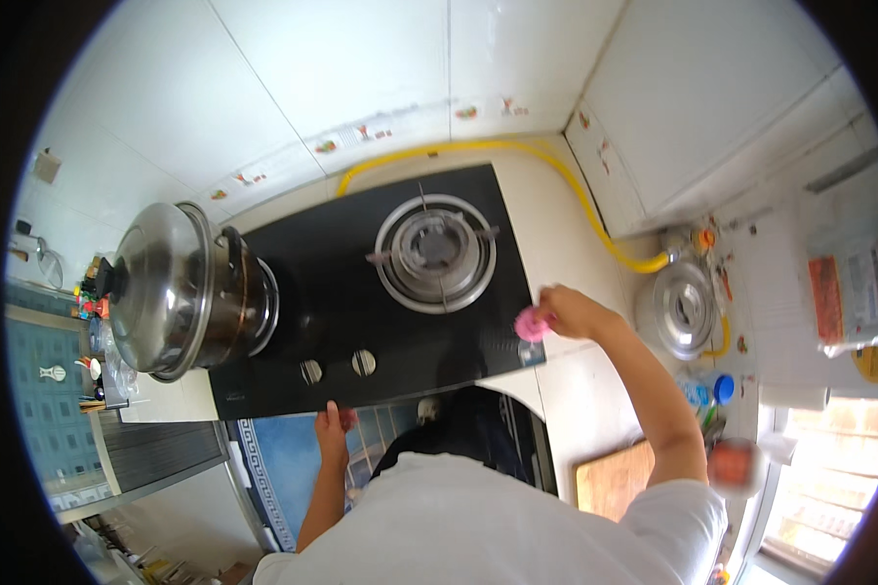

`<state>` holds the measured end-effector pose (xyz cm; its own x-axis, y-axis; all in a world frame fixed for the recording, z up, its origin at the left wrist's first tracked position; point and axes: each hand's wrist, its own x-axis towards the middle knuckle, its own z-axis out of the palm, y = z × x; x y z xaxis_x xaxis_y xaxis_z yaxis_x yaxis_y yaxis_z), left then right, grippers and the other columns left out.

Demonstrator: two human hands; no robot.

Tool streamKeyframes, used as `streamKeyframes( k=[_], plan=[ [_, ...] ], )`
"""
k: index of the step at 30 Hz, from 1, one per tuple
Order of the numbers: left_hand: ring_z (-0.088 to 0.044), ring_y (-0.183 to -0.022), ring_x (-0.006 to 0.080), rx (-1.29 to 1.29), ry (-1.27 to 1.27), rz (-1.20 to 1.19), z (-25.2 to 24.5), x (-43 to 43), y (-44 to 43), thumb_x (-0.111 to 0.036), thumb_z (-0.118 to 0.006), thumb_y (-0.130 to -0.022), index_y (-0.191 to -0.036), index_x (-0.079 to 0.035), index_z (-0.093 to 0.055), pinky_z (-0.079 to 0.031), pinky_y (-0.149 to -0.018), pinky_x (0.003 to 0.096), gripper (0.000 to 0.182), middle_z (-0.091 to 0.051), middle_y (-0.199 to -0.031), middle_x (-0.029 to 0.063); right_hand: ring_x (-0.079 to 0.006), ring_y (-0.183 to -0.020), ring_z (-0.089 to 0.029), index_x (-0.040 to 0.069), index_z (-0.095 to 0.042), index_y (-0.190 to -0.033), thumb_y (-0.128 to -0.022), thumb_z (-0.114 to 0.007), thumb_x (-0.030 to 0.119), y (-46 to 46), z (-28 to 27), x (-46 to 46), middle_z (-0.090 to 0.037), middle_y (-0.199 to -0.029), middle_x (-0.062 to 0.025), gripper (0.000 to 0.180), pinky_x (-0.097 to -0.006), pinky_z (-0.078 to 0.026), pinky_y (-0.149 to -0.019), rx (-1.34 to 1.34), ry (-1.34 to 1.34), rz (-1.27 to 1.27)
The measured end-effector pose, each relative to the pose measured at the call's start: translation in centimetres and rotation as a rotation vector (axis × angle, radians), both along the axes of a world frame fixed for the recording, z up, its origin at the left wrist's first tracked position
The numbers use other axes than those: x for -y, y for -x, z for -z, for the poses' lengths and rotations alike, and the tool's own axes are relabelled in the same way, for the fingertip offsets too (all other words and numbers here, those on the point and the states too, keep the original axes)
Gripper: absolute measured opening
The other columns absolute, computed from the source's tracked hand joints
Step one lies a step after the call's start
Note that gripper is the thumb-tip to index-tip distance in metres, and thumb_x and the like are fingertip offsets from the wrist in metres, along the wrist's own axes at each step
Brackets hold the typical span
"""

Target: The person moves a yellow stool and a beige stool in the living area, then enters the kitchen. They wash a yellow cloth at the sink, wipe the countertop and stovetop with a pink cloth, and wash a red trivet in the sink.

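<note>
My right hand [574,311] holds a pink scrubbing pad [531,325] at the right edge of a black glass gas stove [322,307], close to its front right corner. At the stove's front edge is my left hand [332,433], its thumb pointing up against the edge. A reddish patch shows beside its fingers, too unclear to name. The stove's right burner [435,248] is bare, with its metal ring and pan supports showing. On the left burner stands a large lidded steel pot [175,289]. Two control knobs [364,362] sit near the front.
A yellow gas hose [512,145] runs behind the stove to the right wall. Along the right side stand a lidded metal pot [684,311], a blue-capped bottle [722,390] and a wooden cutting board [609,479]. White tiled walls [380,66] border the counter.
</note>
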<state>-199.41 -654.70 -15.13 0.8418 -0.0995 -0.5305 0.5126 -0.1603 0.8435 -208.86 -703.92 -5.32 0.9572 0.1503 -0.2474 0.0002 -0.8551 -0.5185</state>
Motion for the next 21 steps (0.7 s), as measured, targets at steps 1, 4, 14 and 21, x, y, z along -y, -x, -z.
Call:
streamKeyframes(
  k=[1, 4, 14, 21],
  plan=[
    [-0.061, -0.063, 0.0147, 0.002, -0.009, -0.001, 0.1, 0.0, 0.1, -0.04, -0.048, -0.095, -0.085, -0.005, -0.055, -0.045, -0.057, 0.026, 0.037, -0.064, -0.074, 0.0067, -0.0317, -0.085, -0.056, 0.01, -0.069, -0.076, -0.066, -0.061, -0.001, -0.6, -0.7, 0.2, -0.059, -0.087, -0.0131, 0.016, -0.0385, -0.047, -0.076, 0.086, -0.007, 0.097],
    [-0.061, -0.064, 0.0151, 0.008, 0.01, -0.021, 0.0, 0.6, 0.0, -0.039, -0.048, -0.095, -0.087, -0.004, -0.056, -0.045, -0.057, 0.0262, 0.036, -0.064, -0.075, 0.0069, -0.0289, -0.086, -0.056, 0.008, -0.068, -0.079, -0.068, -0.062, -0.003, -3.0, -1.9, -0.3, -0.061, -0.088, -0.012, 0.017, -0.0364, -0.048, -0.075, 0.327, -0.132, 0.248],
    [-0.062, -0.067, 0.0153, 0.006, 0.082, -0.066, 0.2, 1.5, 0.0, -0.036, -0.049, -0.095, -0.098, -0.004, -0.056, -0.047, -0.058, 0.0277, 0.033, -0.064, -0.075, 0.0065, -0.0275, -0.08, -0.057, 0.005, -0.066, -0.09, -0.072, -0.057, -0.007, -9.9, -5.7, 4.9, -0.056, -0.08, -0.0123, 0.024, -0.0341, -0.047, -0.073, 0.21, -0.186, 0.235],
    [-0.063, -0.069, 0.0168, -0.045, 0.047, -0.191, 0.5, 1.3, 0.7, -0.04, -0.055, -0.091, -0.101, -0.002, -0.056, -0.05, -0.06, 0.0304, 0.039, -0.065, -0.078, 0.0096, -0.0262, -0.083, -0.048, 0.013, -0.066, -0.105, -0.073, -0.064, -0.003, -28.5, -32.4, 5.1, -0.057, -0.09, -0.0083, 0.036, -0.0367, -0.041, -0.073, 1.545, 0.244, 0.188]
  ],
)
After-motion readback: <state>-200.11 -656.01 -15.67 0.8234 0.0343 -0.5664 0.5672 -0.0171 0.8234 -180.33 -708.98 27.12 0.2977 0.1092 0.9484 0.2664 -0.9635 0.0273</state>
